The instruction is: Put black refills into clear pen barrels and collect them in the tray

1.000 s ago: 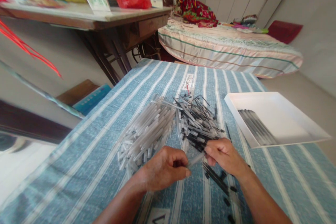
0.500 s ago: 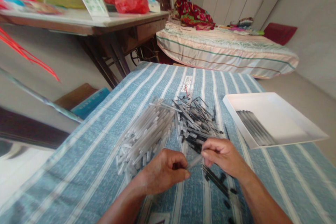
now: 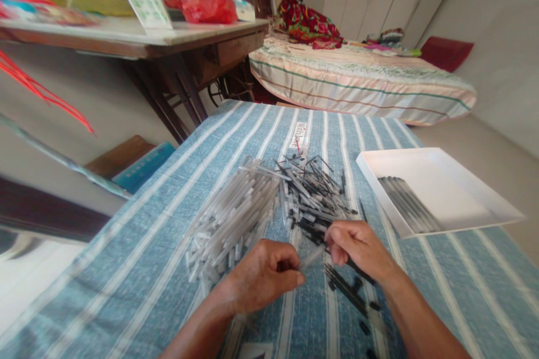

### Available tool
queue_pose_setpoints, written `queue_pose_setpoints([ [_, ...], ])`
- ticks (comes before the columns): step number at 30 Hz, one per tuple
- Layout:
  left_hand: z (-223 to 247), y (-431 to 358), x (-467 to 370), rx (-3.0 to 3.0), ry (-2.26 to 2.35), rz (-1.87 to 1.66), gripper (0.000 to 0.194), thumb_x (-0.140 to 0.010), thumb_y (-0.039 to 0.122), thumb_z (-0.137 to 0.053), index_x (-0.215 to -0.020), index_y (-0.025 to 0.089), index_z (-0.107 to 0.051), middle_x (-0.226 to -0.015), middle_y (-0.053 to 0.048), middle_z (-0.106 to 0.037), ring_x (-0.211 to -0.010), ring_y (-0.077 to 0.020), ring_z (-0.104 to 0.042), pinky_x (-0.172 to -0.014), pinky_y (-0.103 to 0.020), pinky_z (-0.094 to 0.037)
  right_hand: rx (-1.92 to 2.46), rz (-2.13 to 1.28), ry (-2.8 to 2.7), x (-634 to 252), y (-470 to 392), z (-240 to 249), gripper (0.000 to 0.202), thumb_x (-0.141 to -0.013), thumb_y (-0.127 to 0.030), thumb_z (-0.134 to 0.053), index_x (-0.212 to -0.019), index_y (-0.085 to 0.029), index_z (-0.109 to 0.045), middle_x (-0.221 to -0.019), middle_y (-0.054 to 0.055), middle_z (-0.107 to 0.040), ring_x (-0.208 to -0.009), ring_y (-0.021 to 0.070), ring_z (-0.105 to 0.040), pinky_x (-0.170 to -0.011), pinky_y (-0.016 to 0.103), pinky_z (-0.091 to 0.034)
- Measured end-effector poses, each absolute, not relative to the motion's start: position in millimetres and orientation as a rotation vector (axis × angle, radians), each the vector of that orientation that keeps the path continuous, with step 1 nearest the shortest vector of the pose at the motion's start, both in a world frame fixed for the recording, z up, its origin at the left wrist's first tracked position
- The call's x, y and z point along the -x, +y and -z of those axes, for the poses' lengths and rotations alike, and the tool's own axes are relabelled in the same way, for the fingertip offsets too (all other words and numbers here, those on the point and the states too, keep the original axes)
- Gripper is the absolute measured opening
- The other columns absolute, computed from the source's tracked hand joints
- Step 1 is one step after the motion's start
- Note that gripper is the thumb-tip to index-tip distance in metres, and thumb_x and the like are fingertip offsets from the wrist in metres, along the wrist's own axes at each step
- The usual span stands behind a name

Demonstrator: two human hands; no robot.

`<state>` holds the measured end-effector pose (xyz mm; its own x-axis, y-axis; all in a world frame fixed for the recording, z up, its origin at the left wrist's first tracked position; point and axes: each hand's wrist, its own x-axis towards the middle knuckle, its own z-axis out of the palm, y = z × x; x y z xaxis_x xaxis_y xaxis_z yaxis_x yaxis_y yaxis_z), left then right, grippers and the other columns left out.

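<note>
My left hand (image 3: 267, 272) is closed around one end of a translucent pen barrel (image 3: 312, 256). At the barrel's other end, the fingers of my right hand (image 3: 351, 247) are pinched together; any small part between them is hidden. To the left lies a heap of clear pen barrels (image 3: 240, 213). Behind my hands is a mixed pile of thin black and grey pen pieces (image 3: 314, 190). Below my right hand, black sticks (image 3: 347, 290) and small black caps (image 3: 364, 327) lie loose on the cloth.
A shallow white box (image 3: 458, 190) on the right holds a row of dark-tipped pens (image 3: 406, 202). Blue striped cloth (image 3: 168, 235) covers the table. A wooden desk (image 3: 202, 45) with a red plastic bag (image 3: 208, 3) stands at the left, a bed (image 3: 362, 78) beyond.
My right hand's fingers have shifted slightly and curled more at the barrel's end, which shows a little more now. My left hand stays in place.
</note>
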<state>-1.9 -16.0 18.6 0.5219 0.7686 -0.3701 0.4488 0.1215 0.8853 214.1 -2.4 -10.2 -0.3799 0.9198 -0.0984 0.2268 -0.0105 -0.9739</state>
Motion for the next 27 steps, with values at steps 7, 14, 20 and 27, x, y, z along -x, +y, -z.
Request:
queue_pose_setpoints([
  [7, -19.4, -16.0, 1.1, -1.544, 1.107, -0.313, 0.014, -0.07, 0.024, -0.059, -0.062, 0.014, -0.054, -0.052, 0.007, -0.041, -0.049, -0.0066, -0.035, -0.046, -0.018, -0.026, 1.217, -1.414, -1.697, -213.4, -2.3, 7.9, 0.042, -0.085, -0.047, -0.05, -0.056, -0.016, -0.052, -0.046, -0.002, -0.056, -0.041, 0.0082, -0.051, -0.043, 0.018, -0.04],
  [14, -17.2, -16.2, 0.2, -1.588, 1.136, -0.305, 0.013, -0.07, 0.023, -0.059, -0.062, 0.014, -0.055, -0.052, 0.007, -0.042, -0.049, -0.007, -0.037, -0.047, -0.018, -0.027, 1.165, -1.472, -1.67, -215.1, -0.9, 11.5, 0.028, -0.079, -0.043, -0.061, -0.073, -0.016, -0.057, -0.052, -0.003, -0.059, -0.045, 0.0092, -0.055, -0.047, 0.019, -0.044],
  [20, -14.0, -16.8, 0.0, -1.685, 1.18, -0.314, 0.013, -0.071, 0.022, -0.057, -0.062, 0.014, -0.054, -0.055, 0.006, -0.044, -0.052, -0.0073, -0.039, -0.048, -0.018, -0.027, 1.24, -1.456, -1.661, -214.2, 0.2, 10.9, 0.034, -0.084, -0.044, -0.052, -0.065, -0.016, -0.055, -0.049, -0.003, -0.057, -0.042, 0.0083, -0.052, -0.044, 0.018, -0.041],
  [27, -12.8, -18.5, -2.7, -1.88, 1.233, -0.323, 0.012, -0.071, 0.017, -0.057, -0.06, 0.015, -0.053, -0.056, 0.006, -0.046, -0.053, -0.0076, -0.043, -0.051, -0.019, -0.027, 1.258, -1.468, -1.689, -211.1, -0.7, 10.0, 0.023, -0.082, -0.035, -0.057, -0.067, -0.017, -0.052, -0.049, -0.004, -0.055, -0.043, 0.0084, -0.051, -0.045, 0.018, -0.041],
])
